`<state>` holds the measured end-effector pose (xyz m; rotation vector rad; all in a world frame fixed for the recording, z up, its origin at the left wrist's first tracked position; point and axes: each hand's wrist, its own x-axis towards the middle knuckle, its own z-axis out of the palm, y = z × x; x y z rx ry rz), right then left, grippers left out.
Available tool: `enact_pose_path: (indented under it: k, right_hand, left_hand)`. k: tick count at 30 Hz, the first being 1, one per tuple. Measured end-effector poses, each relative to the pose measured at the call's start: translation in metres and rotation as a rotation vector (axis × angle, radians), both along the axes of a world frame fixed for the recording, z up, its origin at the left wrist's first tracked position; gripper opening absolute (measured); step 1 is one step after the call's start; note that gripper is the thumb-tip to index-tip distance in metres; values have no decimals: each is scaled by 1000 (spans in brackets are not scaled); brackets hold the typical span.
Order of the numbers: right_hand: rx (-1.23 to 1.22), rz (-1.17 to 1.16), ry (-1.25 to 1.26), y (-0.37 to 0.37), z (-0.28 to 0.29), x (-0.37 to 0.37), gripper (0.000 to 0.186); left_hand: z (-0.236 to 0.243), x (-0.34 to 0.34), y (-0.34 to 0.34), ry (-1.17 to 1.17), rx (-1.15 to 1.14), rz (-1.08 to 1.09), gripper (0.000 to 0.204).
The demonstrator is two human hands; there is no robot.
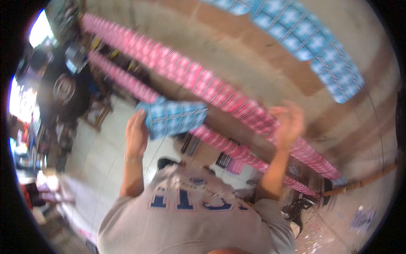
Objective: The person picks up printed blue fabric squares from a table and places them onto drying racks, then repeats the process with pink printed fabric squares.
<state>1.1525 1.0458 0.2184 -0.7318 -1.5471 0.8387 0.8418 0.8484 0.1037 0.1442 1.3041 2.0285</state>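
My left hand (136,132) grips a folded piece of blue checked cloth (173,120) by its left end; the piece sticks out to the right in front of me. My right hand (287,122), blurred, is raised near the long row of overlapping pink checked pieces (190,76), its fingers apart and holding nothing that I can see. A second, narrower pink row (224,144) runs below the first, partly hidden behind the blue cloth. Flat blue checked pieces (283,29) lie on the brown work surface (211,34) at the upper right.
A wooden strip (359,180) runs along the lower right. A small wooden stool (99,114) and dark cluttered items stand at the left, by bright openings. Pale tiled floor (93,156) shows below, with pieces of printed material and scraps at the right.
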Motion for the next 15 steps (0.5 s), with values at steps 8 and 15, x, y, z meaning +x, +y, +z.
enact_pose_path:
  k: [8, 15]
  right_hand:
    - [-664, 669, -169, -28, -109, -129, 32]
    - [-681, 850, -101, -41, -93, -141, 26]
  left_hand:
    - [15, -5, -37, 42, 157, -151, 30]
    - [-14, -2, -57, -9, 87, -44, 25]
